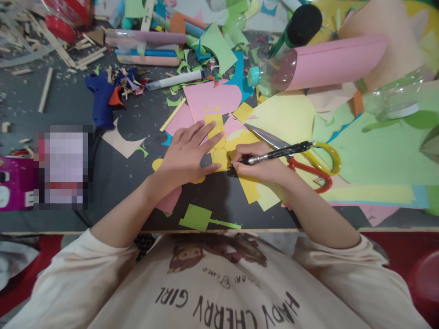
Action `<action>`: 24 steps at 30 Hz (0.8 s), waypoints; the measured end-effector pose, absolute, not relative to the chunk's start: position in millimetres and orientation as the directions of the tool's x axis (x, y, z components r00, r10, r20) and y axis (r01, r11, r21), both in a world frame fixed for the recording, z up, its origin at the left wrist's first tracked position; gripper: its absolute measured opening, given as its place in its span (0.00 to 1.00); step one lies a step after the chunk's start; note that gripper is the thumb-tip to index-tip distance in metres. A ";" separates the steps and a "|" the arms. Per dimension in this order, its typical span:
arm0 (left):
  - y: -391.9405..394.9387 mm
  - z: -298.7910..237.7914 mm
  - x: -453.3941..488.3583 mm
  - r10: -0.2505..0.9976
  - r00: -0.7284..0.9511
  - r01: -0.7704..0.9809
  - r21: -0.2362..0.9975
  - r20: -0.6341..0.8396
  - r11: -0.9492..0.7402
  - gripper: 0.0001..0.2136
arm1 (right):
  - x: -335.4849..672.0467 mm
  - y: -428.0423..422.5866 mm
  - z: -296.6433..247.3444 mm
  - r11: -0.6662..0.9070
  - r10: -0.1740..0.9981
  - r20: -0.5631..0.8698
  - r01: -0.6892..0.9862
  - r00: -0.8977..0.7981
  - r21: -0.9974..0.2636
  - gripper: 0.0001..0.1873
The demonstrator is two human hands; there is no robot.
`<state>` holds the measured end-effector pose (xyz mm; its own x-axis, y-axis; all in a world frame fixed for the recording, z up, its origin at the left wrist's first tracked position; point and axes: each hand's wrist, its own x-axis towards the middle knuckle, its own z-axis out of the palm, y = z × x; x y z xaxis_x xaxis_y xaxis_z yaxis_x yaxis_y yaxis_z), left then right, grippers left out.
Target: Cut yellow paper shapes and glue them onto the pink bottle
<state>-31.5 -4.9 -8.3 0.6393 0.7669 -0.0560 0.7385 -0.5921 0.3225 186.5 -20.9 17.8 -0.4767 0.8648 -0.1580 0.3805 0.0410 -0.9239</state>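
With its fingers spread, my left hand (187, 148) lies flat over a strip of yellow paper (220, 157), pressing it to the dark table. Circle outlines are drawn on that strip. My right hand (255, 160) grips a black pen (277, 153), whose tip is at the strip's right edge; the exact contact is hidden by the fingers. Scissors (308, 160) with one yellow and one red handle lie under and beside my right hand, on sheets of coloured paper. Other yellow pieces (157, 164) stick out around my left hand.
A blue glue gun (101, 98) lies at the left, near wooden sticks (45, 90). A capped marker (176, 80) and paper scraps are beyond my hands. Bottles (274, 73) and a pink sheet (339, 61) lie at the far right. Green paper (195, 217) is by the near edge.
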 end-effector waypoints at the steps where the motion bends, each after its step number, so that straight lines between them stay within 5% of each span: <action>1: -4.8 -9.1 -31.8 0.767 0.640 0.737 0.325 -0.050 -0.593 0.32 | 186.7 -20.9 17.9 0.044 0.869 -0.155 0.385 -0.471 -0.922 0.05; 13: -4.1 -6.2 -31.6 0.768 0.637 0.740 0.334 -0.068 -0.584 0.31 | 186.5 -18.0 18.4 -0.018 0.847 -0.180 0.310 -0.501 -0.950 0.04; 24: -11.1 5.4 -26.2 0.729 0.683 0.715 0.248 -0.050 -0.653 0.23 | 190.4 -6.2 -2.3 -0.095 0.988 -0.096 0.012 -0.119 -0.995 0.10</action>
<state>-26.2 -11.1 5.4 0.6827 0.7290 -0.0499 0.7155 -0.6530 0.2484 190.4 -6.2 -2.3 -0.1186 0.9883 -0.0959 0.0122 -0.0951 -0.9954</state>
